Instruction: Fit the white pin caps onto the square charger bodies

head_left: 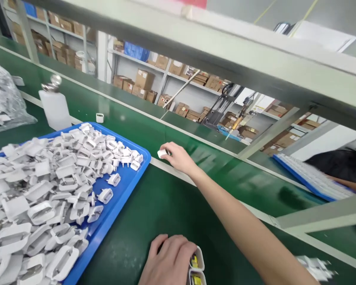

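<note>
My right hand (178, 157) is stretched forward over the green conveyor belt (213, 166) and pinches a small white plug part (161, 153) at the belt's near edge. My left hand (169, 259) rests low on the green table, fingers curled over white charger housings (197, 265) with yellow insides. To the left, a blue tray (123, 190) is heaped with several white plug adapters (56, 186).
A white dispenser bottle (55, 105) and a small white cap (99, 117) stand behind the tray. A clear bag of parts (2, 99) lies far left. Another person's arm and a blue tray (314, 180) are at the right. More white parts (316, 267) lie bottom right.
</note>
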Action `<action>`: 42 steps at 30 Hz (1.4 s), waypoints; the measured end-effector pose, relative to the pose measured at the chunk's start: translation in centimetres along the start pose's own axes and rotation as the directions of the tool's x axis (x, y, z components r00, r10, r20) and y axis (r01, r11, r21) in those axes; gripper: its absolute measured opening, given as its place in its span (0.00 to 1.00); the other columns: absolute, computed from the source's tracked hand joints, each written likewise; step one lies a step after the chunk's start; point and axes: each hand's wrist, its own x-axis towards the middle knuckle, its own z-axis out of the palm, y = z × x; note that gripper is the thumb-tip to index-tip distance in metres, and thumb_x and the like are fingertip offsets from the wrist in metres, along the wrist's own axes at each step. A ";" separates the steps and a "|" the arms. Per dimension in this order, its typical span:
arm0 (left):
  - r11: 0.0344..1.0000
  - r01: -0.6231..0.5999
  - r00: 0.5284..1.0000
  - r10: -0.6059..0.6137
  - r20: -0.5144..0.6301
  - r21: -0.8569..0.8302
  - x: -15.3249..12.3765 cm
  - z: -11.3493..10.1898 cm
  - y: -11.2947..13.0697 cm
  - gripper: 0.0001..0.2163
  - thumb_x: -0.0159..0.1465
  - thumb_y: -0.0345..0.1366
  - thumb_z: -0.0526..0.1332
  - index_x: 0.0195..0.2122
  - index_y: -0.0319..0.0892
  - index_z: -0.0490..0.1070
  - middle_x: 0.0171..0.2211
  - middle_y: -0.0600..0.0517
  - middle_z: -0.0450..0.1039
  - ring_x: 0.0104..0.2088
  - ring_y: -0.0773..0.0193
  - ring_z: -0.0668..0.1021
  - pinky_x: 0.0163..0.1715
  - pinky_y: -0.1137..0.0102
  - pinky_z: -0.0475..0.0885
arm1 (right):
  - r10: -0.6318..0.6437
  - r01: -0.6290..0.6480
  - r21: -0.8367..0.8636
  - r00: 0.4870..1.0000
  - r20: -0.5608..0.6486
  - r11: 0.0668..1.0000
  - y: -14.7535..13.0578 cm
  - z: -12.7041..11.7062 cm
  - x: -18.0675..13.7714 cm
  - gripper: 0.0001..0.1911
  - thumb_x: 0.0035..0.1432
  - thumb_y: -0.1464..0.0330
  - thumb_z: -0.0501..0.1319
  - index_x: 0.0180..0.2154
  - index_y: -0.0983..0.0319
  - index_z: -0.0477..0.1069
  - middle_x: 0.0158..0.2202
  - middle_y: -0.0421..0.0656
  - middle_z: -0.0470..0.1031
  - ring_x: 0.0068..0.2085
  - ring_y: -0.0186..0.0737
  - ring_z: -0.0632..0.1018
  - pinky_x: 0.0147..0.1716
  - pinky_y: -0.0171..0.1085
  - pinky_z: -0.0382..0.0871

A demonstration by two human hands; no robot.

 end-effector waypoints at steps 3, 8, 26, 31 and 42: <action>1.000 -0.007 1.000 0.007 -0.019 0.021 -0.9 -0.6 0.7 0.26 0.59 0.39 0.67 0.59 0.46 0.67 0.59 0.48 0.72 0.63 0.50 0.71 0.69 0.46 0.59 | -0.057 0.056 0.070 0.998 0.015 0.996 -1.2 -2.0 -5.6 0.15 0.64 0.72 0.65 0.52 0.58 0.71 0.52 0.45 0.74 0.50 0.43 0.75 0.49 0.40 0.71; 0.991 -0.001 0.999 0.006 -0.043 0.132 -1.9 0.0 0.4 0.27 0.62 0.34 0.61 0.63 0.48 0.63 0.62 0.48 0.70 0.64 0.47 0.69 0.64 0.44 0.66 | -0.315 0.280 0.191 0.930 0.188 0.941 -3.2 -3.6 -15.0 0.11 0.69 0.76 0.57 0.45 0.60 0.75 0.54 0.49 0.73 0.54 0.43 0.75 0.54 0.43 0.71; 0.969 0.247 0.960 -0.246 -0.137 -0.007 -2.1 1.1 0.6 0.47 0.55 0.36 0.68 0.73 0.52 0.45 0.67 0.47 0.64 0.68 0.44 0.64 0.60 0.48 0.72 | -0.222 0.049 0.568 0.945 0.239 0.822 -2.4 -0.5 -19.4 0.18 0.67 0.71 0.64 0.57 0.60 0.73 0.54 0.48 0.76 0.55 0.44 0.75 0.56 0.44 0.70; 0.979 0.192 0.965 -0.176 -0.196 0.065 -2.3 1.2 0.5 0.42 0.59 0.36 0.66 0.72 0.51 0.46 0.68 0.45 0.63 0.67 0.45 0.66 0.59 0.49 0.72 | -0.194 -0.007 0.600 0.943 0.270 0.800 -1.9 -0.4 -20.5 0.24 0.67 0.69 0.65 0.63 0.59 0.69 0.58 0.48 0.75 0.57 0.43 0.76 0.57 0.43 0.70; 0.971 0.177 0.967 -0.141 -0.211 0.161 -2.8 1.1 0.1 0.40 0.60 0.38 0.67 0.71 0.52 0.50 0.63 0.44 0.69 0.63 0.41 0.72 0.56 0.49 0.75 | -0.185 0.019 0.617 0.961 0.206 0.787 -1.4 0.3 -21.0 0.16 0.65 0.68 0.68 0.54 0.61 0.74 0.50 0.46 0.78 0.49 0.41 0.78 0.51 0.40 0.72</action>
